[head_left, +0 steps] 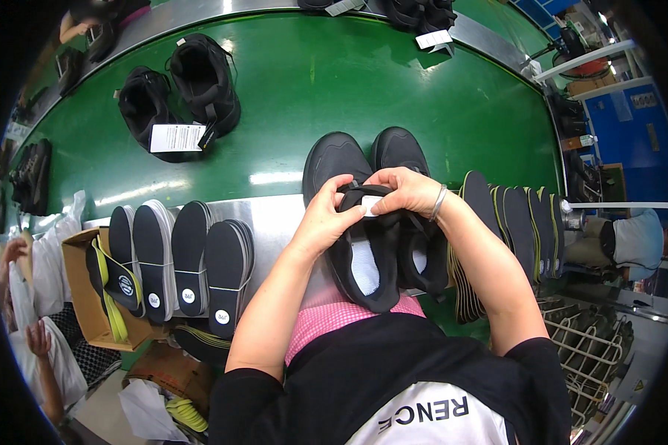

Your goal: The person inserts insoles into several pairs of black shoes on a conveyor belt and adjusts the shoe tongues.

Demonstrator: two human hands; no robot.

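Note:
A pair of black shoes stands in front of me on the metal edge of the bench, toes pointing away: a left shoe (335,159) and a right shoe (401,148). My left hand (325,217) and my right hand (407,191) both pinch the black tongue (354,196) of the left shoe from either side. A small white label (370,207) shows on the tongue between my thumbs. Inside the left shoe lies a pale insole (364,268). My fingers partly hide the laces.
Stacked dark insoles (189,256) stand at left by a cardboard box (82,297); more insoles (516,215) stand at right. Another black shoe pair (204,81) with a white tag (177,138) sits on the green bench (304,81). Other people work at the far left and right.

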